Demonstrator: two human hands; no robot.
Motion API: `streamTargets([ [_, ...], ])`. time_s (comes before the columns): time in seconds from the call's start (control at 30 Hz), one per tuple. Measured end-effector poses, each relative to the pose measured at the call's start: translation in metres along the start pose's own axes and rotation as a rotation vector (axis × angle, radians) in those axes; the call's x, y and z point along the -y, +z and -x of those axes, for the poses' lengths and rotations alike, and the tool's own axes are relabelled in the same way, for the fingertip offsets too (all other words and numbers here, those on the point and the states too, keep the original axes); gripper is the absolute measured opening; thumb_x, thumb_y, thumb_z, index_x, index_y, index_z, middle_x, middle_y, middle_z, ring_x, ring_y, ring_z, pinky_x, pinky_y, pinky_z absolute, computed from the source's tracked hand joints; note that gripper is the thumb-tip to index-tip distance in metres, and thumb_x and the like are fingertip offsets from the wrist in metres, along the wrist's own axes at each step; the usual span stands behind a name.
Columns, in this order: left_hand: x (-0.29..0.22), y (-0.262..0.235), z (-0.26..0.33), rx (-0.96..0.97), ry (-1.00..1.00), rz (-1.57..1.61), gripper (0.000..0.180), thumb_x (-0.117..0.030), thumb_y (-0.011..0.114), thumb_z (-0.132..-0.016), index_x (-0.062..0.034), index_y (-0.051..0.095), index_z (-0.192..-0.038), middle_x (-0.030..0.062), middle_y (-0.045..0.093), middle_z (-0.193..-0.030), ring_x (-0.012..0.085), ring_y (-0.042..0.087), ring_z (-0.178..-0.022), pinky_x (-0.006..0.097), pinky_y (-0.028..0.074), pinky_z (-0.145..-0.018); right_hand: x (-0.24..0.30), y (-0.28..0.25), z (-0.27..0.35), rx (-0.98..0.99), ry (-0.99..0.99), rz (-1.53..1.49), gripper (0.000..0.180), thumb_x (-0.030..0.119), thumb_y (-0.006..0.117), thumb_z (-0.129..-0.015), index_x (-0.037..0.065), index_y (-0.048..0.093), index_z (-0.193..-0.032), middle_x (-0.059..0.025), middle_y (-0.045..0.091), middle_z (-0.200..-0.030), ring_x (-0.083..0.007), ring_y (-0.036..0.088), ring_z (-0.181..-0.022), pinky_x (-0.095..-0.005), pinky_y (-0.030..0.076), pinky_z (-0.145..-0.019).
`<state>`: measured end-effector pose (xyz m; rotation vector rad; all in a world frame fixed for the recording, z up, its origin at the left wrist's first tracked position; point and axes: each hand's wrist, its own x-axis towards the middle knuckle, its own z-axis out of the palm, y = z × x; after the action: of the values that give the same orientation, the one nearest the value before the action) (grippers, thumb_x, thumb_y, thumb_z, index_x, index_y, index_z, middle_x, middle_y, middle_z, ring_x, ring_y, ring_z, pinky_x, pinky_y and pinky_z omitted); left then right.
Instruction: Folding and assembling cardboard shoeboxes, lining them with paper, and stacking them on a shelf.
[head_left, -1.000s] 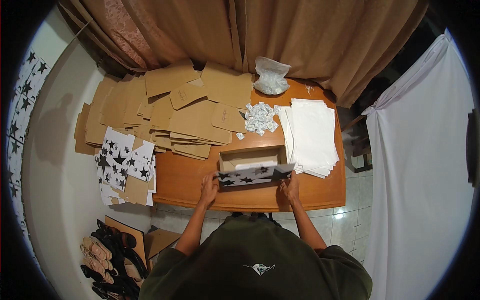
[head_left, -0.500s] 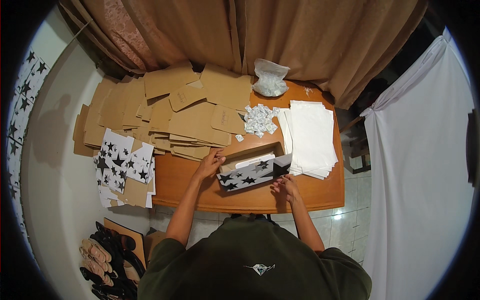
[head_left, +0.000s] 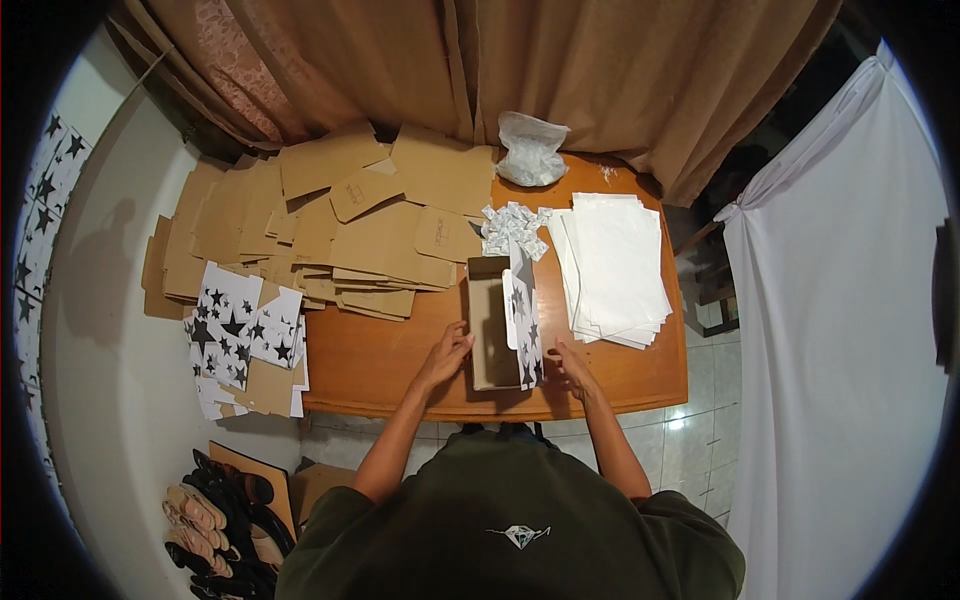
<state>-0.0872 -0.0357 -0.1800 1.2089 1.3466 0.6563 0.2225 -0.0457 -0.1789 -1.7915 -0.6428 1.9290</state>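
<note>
Both hands apart, flanking star-printed box (head_left: 505,325) on desk (head_left: 390,365). Left hand (head_left: 447,352) touches its left wall; right hand (head_left: 570,365) at its near right corner. Grip cannot be told.

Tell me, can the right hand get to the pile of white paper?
Probably yes. The right hand rests beside the box, and the white paper lies just beyond it with nothing between.
</note>
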Motion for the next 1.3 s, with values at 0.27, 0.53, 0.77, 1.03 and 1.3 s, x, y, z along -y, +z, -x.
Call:
streamTargets([
  [0.27, -0.016, 0.011, 0.008, 0.105, -0.317, 0.23, 0.062, -0.053, 0.052, -0.104, 0.0, 0.049, -0.136, 0.0254, 0.067, -0.12, 0.0354, 0.067, -0.111, 0.045, 0.051, -0.097, -0.029, -0.028, -0.027, -0.123, -0.206, -0.371, 0.081, 0.074, 0.046, -0.097, 0.012, 0.041, -0.148, -0.0003, 0.062, -0.099, -0.0073, 0.055, -0.074, -0.0272, 0.041, -0.06],
  [0.53, 0.014, -0.039, -0.084, -0.386, 0.397, -0.291, 0.067, -0.04, 0.064, -0.1, -0.0022, 0.04, -0.15, 0.0236, 0.067, -0.123, 0.034, 0.063, -0.114, 0.048, 0.049, -0.099, -0.03, -0.03, 0.005, -0.019, 0.14, -0.123, 0.105, 0.086, 0.044, -0.087, 0.005, 0.034, -0.153, -0.0205, 0.055, -0.123, -0.0275, 0.066, -0.077, -0.0396, 0.055, -0.06],
  [0.77, -0.035, -0.045, -0.068, -0.016, 0.089, -0.167, 0.077, -0.028, 0.074, -0.094, -0.0018, 0.034, -0.155, 0.0209, 0.055, -0.137, 0.0264, 0.064, -0.11, 0.039, 0.053, -0.094, -0.033, -0.039, -0.001, -0.042, -0.066, -0.394, 0.098, 0.083, 0.045, -0.089, 0.005, 0.038, -0.149, -0.0177, 0.056, -0.12, -0.0207, 0.059, -0.075, -0.0392, 0.055, -0.065],
  [1.03, -0.012, -0.025, 0.007, -0.224, 0.205, -0.067, 0.07, -0.017, 0.078, -0.09, 0.0006, 0.043, -0.148, 0.0149, 0.05, -0.126, 0.0221, 0.063, -0.103, 0.033, 0.058, -0.087, 0.018, -0.026, -0.015, -0.207, -0.401, -0.48, 0.089, 0.077, 0.043, -0.095, 0.01, 0.038, -0.154, -0.013, 0.052, -0.146, -0.0228, 0.053, -0.116, -0.0376, 0.048, -0.089],
  [1.3, 0.019, -0.016, 0.048, -0.351, 0.182, 0.152, 0.05, -0.02, 0.073, -0.096, 0.0019, 0.05, -0.134, 0.0161, 0.052, -0.128, 0.0216, 0.064, -0.101, 0.035, 0.058, -0.087, 0.03, 0.003, -0.028, -0.139, -0.578, -0.076, 0.068, 0.058, 0.048, -0.102, 0.008, 0.043, -0.148, -0.0129, 0.05, -0.148, -0.0266, 0.043, -0.138, -0.0462, 0.032, -0.114],
])
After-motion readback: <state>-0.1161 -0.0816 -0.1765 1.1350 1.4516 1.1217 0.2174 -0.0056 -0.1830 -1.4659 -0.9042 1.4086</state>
